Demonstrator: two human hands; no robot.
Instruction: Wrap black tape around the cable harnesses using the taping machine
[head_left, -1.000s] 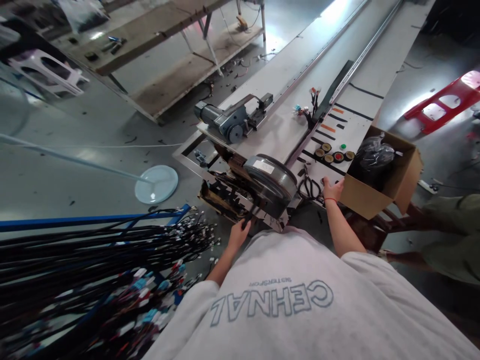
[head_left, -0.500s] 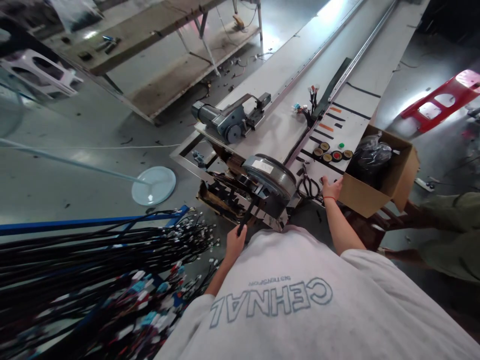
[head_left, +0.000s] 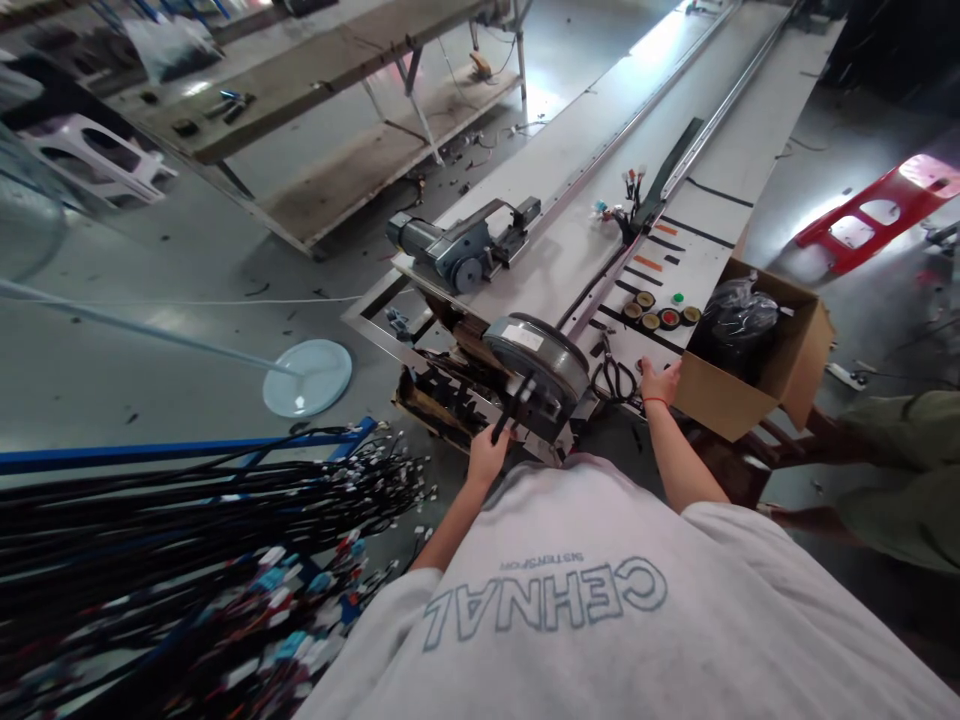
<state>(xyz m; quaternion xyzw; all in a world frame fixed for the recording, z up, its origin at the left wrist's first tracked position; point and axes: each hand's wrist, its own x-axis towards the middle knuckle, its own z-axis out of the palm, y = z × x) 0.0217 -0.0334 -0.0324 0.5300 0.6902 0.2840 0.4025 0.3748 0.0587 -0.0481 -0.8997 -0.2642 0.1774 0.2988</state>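
Note:
My left hand [head_left: 489, 455] is closed round the end of a black wire harness [head_left: 512, 410], just below the round taping wheel [head_left: 538, 358]. The harness meets the machine there, and its course through the wheel is partly hidden. Further up the bench, dark wires with small connectors [head_left: 634, 190] lie beside the long rail. My right hand [head_left: 660, 382] rests at the bench's near edge, fingers apart, with nothing visible in it. Black-handled scissors [head_left: 613, 378] lie just left of that hand. Several tape rolls [head_left: 651, 318] sit beyond it.
An open cardboard box [head_left: 731, 395] with a dark plastic bag stands right of my right hand. A grey motor unit [head_left: 465, 250] is mounted left of the wheel. Many black cables [head_left: 225, 500] hang on a blue rack at lower left. Another person's leg [head_left: 900, 470] shows at right.
My left hand has moved up and to the right, closer to the wheel, with less harness showing between them. My right hand stays at the bench edge.

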